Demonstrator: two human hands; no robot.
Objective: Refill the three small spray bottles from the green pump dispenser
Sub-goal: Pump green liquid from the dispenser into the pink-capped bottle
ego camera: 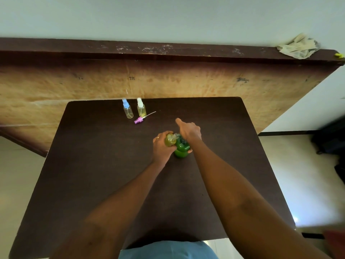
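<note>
head view: my left hand (162,144) has its grip closed round the small clear uncapped bottle of yellowish liquid (170,140), held under the spout of the round green plastic pump dispenser (181,148) mid dark worktop (93,165). my right hand (188,130) presses on the pump, index finger out. tip: keep spout over the neck, pump slow. pink sprayer cap (139,120) lies near the blue-capped bottle (127,109) and the white-capped one (141,107).

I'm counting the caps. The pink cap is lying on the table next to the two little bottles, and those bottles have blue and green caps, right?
Nearly. The head view shows the pink cap lying on the table beside the two bottles, but their caps are blue and white, not green. Only the dispenser is green.
</note>
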